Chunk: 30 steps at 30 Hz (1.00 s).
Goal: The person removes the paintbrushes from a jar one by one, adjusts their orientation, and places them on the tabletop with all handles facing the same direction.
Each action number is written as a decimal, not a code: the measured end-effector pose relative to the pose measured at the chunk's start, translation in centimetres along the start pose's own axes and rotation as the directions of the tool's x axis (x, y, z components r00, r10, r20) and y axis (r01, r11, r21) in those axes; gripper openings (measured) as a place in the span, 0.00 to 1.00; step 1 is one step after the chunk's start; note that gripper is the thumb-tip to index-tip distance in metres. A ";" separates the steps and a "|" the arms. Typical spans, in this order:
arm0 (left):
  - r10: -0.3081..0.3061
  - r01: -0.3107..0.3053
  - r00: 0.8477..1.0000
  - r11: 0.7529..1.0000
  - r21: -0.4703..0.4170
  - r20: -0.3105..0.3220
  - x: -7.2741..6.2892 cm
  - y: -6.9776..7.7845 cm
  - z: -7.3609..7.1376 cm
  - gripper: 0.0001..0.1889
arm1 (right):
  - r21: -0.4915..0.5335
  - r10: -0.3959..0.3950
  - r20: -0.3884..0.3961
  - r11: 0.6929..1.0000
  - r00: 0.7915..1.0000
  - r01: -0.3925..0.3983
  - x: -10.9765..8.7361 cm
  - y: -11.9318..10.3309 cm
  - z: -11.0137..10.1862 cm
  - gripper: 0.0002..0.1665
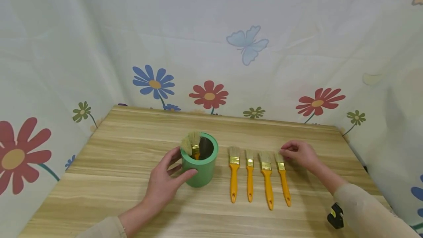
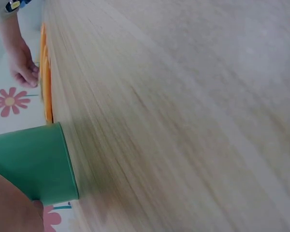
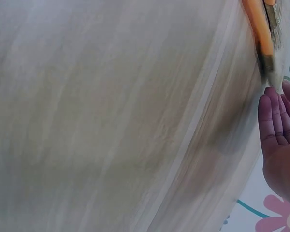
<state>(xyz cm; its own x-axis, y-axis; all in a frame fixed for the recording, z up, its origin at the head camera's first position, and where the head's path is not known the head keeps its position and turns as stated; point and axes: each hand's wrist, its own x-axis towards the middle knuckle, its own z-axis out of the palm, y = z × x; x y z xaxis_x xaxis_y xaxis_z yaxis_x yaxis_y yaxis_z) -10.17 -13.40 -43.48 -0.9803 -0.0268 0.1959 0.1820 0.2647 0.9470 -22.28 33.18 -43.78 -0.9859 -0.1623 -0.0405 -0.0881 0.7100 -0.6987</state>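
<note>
My left hand [image 1: 163,179] holds a green can [image 1: 199,172] at its left side, thumb on the front and fingers around the back. In the left wrist view the green can [image 2: 34,164] appears sideways, partly covered by the hand. Inside the can, paintbrushes [image 1: 195,144] stand bristles up. At the far right of a row, a narrow paintbrush [image 1: 283,179] lies with its yellow handle toward me. My right hand [image 1: 302,154] is at its bristle tips; in the right wrist view the fingers [image 3: 275,116] look fairly straight beside the bristles.
Three more yellow-handled paintbrushes lie side by side: a wide one [image 1: 234,175], a narrow one [image 1: 250,175] and another wide one [image 1: 267,179]. They rest on a wood-grain table [image 1: 132,139]. A flowered cloth [image 1: 185,47] hangs behind. A black object [image 1: 335,216] is by the right sleeve.
</note>
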 end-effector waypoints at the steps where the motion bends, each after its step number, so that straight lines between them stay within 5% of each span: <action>1: -0.001 0.001 1.000 1.000 0.000 -0.001 0.0 0.0 0.0 0.42 | -0.007 -0.005 -0.006 1.000 1.000 0.004 0.0 0.1 -0.1 0.11; 14: 0.000 0.000 1.000 1.000 -0.002 -0.005 -0.1 0.1 0.0 0.42 | -0.073 -0.017 -0.115 0.997 0.993 0.008 -0.3 -1.0 -1.1 0.16; 30: 0.005 -0.005 1.000 1.000 0.003 -0.006 -0.1 0.0 0.0 0.41 | 0.087 -0.051 -0.107 0.994 0.993 0.061 -0.5 -6.7 -1.6 0.29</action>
<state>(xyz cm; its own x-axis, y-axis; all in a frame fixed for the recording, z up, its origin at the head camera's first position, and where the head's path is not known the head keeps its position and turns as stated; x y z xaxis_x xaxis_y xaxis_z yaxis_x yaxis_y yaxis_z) -10.07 -13.34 -43.47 -0.9789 -0.0311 0.2020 0.1866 0.2675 0.9453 -21.43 29.59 -37.97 -0.9896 -0.1246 0.0717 -0.1352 0.6366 -0.7593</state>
